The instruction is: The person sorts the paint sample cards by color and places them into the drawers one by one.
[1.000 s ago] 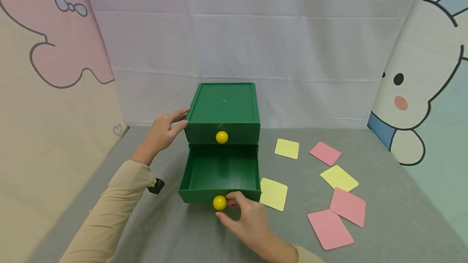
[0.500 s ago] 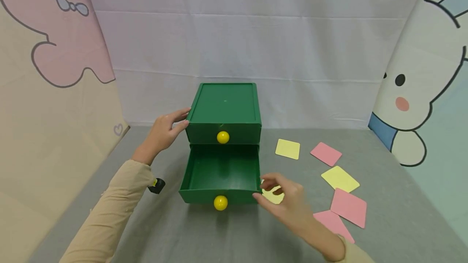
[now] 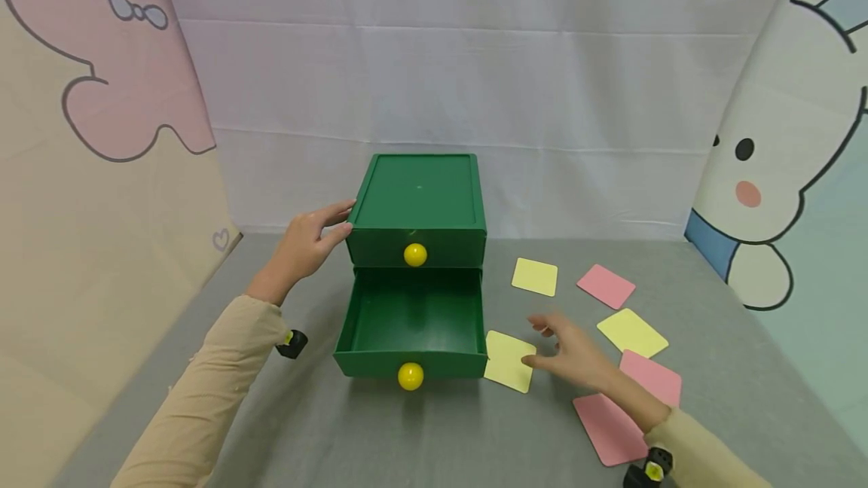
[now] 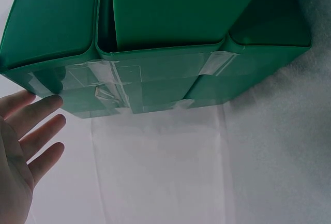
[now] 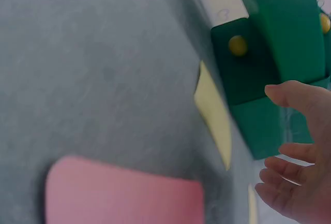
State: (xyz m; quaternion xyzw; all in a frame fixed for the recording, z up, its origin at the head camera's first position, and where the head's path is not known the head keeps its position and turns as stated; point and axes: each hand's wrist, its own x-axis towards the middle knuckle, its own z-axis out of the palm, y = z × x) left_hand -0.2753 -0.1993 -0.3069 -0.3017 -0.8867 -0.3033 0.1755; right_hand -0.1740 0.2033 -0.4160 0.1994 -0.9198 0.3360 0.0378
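Note:
A green drawer box (image 3: 420, 190) stands on the grey table, its lower drawer (image 3: 414, 315) pulled out with nothing inside. Each drawer front carries a round yellow knob (image 3: 410, 376). My left hand (image 3: 305, 247) touches the box's left side near the top, fingers extended, as the left wrist view shows the hand (image 4: 26, 141) beside the box wall (image 4: 160, 81). To the right of the drawer, my right hand (image 3: 570, 352) is over the table with loosely bent fingers, holding nothing. Its thumb overlaps the edge of a yellow card (image 3: 507, 364) in the head view.
Several yellow and pink cards lie right of the box: a yellow card (image 3: 534, 277) and a pink card (image 3: 606, 286) farther back, another yellow card (image 3: 633, 332), and two overlapping pink cards (image 3: 606, 428) under the right forearm. A white cloth (image 3: 576, 96) hangs behind.
My right hand has let go of the lower drawer's yellow knob and moved right, past the drawer corner, to over the cards. The left hand stays at the box.

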